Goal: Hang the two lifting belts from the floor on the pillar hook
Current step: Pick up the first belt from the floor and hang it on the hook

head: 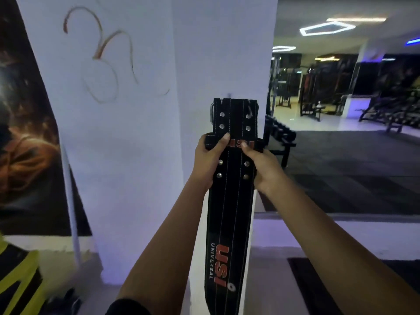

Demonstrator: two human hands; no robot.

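Arms raised: left hand (210, 159) and right hand (263, 167) clamp the belt (229, 201) against the pillar (141, 133).

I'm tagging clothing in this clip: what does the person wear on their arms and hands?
Both forearms are bare, and so are the left hand and the right hand: no gloves, rings, watch or wristbands show. A dark sleeve edge shows at the bottom of the frame on the left arm; no sleeve is visible on the right.
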